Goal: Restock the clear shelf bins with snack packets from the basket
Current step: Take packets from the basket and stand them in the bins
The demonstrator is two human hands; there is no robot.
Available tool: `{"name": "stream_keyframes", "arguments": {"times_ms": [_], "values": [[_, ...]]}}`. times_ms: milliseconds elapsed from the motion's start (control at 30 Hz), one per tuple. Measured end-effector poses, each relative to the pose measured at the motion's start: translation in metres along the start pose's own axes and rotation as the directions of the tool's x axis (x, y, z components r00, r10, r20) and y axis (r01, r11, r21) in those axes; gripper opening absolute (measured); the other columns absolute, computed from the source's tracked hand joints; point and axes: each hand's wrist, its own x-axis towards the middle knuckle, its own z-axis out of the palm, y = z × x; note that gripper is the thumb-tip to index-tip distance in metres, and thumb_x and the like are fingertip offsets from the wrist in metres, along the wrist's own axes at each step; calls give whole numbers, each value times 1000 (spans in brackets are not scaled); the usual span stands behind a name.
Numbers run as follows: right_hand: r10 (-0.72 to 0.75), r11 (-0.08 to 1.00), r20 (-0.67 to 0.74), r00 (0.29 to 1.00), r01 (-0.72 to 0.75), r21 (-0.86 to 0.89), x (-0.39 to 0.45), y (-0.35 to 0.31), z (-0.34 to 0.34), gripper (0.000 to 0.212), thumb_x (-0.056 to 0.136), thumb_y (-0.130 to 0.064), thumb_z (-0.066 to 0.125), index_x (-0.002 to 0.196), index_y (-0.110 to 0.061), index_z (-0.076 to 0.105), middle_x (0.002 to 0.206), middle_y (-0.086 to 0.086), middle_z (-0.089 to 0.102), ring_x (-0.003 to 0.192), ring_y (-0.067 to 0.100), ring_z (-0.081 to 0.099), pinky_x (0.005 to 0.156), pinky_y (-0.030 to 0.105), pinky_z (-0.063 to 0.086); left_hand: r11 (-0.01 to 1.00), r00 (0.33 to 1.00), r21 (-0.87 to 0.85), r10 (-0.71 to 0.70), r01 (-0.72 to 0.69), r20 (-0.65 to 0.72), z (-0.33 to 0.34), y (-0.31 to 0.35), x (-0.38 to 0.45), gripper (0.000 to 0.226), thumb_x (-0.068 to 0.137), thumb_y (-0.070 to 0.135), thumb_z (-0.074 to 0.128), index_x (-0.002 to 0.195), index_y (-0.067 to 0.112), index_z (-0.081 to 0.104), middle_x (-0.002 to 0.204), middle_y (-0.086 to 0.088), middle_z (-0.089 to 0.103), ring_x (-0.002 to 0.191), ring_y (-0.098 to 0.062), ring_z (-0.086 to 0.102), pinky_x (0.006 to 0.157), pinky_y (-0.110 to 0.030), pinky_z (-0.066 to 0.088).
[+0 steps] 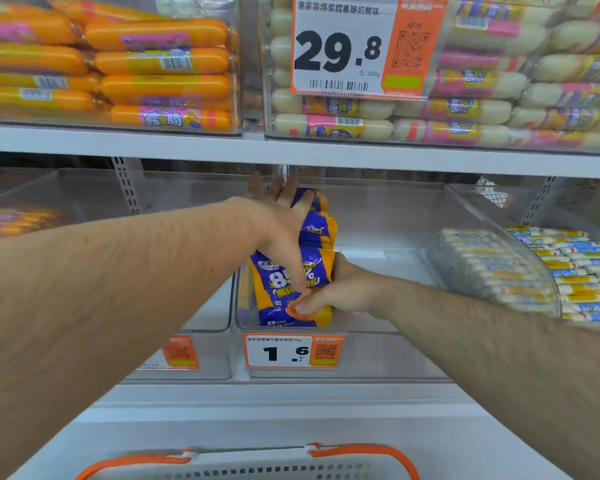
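Head view: both hands work a row of purple-and-yellow snack packets [297, 271] standing on edge at the front left of a clear shelf bin [388, 327], directly above its orange price tag [293, 350].

The left hand [284, 230] reaches in from the left, its arm running long and nearly level. Its fingers lie straight and spread over the top of the row toward the back of the bin, the thumb pointing down across the front packet's face: a flat, open press rather than a clamped grip.

The right hand [329, 292] comes in low from the right, its forearm angled upward. Its fingers curl round the right edge of the front packets and its thumb meets the left thumb at the lower front; this grip is closed on the packets.

To the right of both grips the same bin is bare, and beyond its wall lie white wrapped sticks [492, 271].

Below the grips, at the frame's bottom edge, the basket [257, 471] shows only its orange rim; its contents cannot be seen.

Done well, the step likely means keeping the packets squeezed upright and flush while easing them back, then releasing the right-hand grip first so the row does not fan forward.
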Motion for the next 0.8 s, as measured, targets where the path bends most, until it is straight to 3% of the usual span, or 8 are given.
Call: {"name": "stream_keyframes", "arguments": {"times_ms": [100,200,267,367,500,633,733,800], "values": [[5,998,21,1000,-4,-60,-6,-6,1,117,27,-52,96,130,-23,50,113,-5,70,98,17,70,76,33,59,1000,999,-12,24,-24,24,-1,-4,5,153,49,71,81,153,21,-18,164,-4,-12,151,-25,-5,121,-50,4],[-2,982,110,994,23,-185,-19,-14,3,69,55,-44,87,117,-25,64,106,-2,73,95,21,71,71,34,60,995,994,20,97,-98,50,1,-1,1,145,54,70,80,155,17,-9,164,-3,7,150,-23,12,119,-43,22],[-26,973,140,990,58,-225,-27,-16,5,59,60,-42,85,113,-24,67,106,1,73,97,26,70,78,40,61,993,992,47,107,-110,60,2,0,-1,137,56,71,78,155,15,2,163,-4,10,149,-23,15,118,-43,24],[-40,972,88,995,60,-228,-25,-16,5,43,72,-29,85,110,-22,66,106,1,72,94,21,69,76,38,60,989,993,90,113,-114,15,4,1,-3,134,56,73,76,155,15,6,164,-5,5,149,-24,14,118,-46,25],[-46,978,45,998,55,-202,-19,-15,3,56,70,-25,87,120,-21,61,112,-1,70,100,18,68,85,41,59,982,991,134,134,-132,-13,9,3,-8,135,61,70,76,155,13,-4,160,-4,23,138,-24,39,101,-38,46],[-45,987,68,997,54,-151,-21,-14,0,53,72,-25,86,119,-22,62,111,-2,71,99,18,69,80,34,58,988,995,117,94,-96,19,10,2,-5,134,64,63,77,155,14,-7,163,-5,12,142,-25,35,101,-40,47],[-7,996,99,995,15,-83,-21,-15,-1,49,72,-28,87,116,-23,65,108,-1,74,97,22,71,87,44,58,991,991,44,129,-128,-33,8,-3,-7,126,66,57,81,156,18,3,164,-3,10,145,-24,29,107,-41,42],[12,995,109,994,-1,-97,-23,-15,-1,46,74,-29,85,115,-24,65,107,0,74,96,23,72,87,43,58,987,988,58,150,-149,-28,9,-3,-8,117,69,59,78,155,21,10,161,-1,21,138,-25,40,102,-41,46]]}}
